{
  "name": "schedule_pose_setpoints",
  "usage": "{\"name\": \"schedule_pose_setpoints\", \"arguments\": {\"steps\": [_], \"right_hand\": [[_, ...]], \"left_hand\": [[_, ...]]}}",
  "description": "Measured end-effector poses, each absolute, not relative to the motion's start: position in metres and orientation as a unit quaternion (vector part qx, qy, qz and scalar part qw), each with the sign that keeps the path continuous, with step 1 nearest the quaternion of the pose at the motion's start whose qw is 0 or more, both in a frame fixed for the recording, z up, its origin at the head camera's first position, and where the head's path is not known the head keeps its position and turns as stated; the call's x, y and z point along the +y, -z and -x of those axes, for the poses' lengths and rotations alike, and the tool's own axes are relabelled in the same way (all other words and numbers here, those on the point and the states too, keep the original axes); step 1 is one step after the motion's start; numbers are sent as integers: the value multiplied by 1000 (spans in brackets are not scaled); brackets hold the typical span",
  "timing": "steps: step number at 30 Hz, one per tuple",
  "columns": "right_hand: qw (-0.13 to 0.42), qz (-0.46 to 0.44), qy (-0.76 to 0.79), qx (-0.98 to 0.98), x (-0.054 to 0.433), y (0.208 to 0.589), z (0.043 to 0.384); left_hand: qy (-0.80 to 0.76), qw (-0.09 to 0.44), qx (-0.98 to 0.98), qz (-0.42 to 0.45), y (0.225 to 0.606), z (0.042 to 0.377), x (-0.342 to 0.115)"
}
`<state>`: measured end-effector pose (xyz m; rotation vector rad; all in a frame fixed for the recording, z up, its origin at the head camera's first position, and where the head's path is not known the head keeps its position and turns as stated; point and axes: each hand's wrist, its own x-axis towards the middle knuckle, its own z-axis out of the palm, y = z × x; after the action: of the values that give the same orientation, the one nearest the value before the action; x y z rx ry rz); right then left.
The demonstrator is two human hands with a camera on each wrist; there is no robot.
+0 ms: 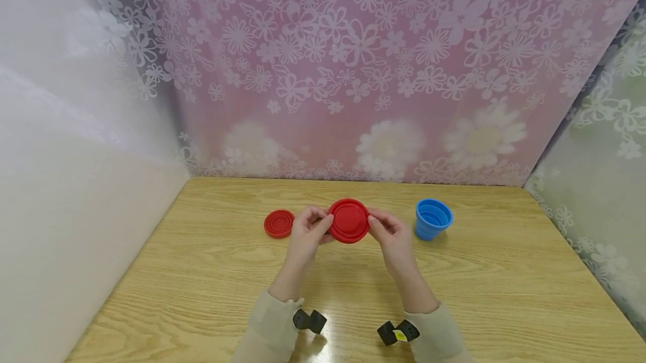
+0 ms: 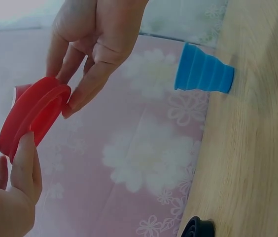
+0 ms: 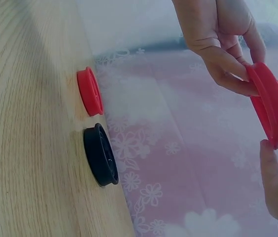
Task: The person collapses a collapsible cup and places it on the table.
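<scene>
Both hands hold a red collapsible cup above the table, its round face towards the head camera. My left hand pinches its left rim, thumb in front and fingers behind. On the opposite rim my right hand grips in the same way. In the left wrist view the cup looks mostly flat, with a wide ring and a part jutting out beyond it. Left of the left hand lies another red collapsible cup, folded flat. A blue collapsible cup stands upright and extended, right of the right hand.
A black folded cup lies near the red one in the right wrist view; the hands hide it in the head view. The wooden table meets a pink flowered curtain at the back and a pale wall at left.
</scene>
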<state>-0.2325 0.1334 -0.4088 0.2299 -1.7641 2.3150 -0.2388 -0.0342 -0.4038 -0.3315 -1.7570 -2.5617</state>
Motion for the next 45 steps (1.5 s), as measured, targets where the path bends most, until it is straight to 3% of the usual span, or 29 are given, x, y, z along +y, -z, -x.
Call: {"name": "schedule_pose_setpoints", "arguments": {"steps": [10,31,45], "right_hand": [[41,-149,-769,-621,136,408,230],[107,-53,-779,-616,136,408,233],[72,-112,-764,-631,135,407,230]], "left_hand": [[797,-13,-578,175,404,237,-34],[803,-12,-577,147,406,238,-34],[766,-41,-619,166,407,239,-34]]}}
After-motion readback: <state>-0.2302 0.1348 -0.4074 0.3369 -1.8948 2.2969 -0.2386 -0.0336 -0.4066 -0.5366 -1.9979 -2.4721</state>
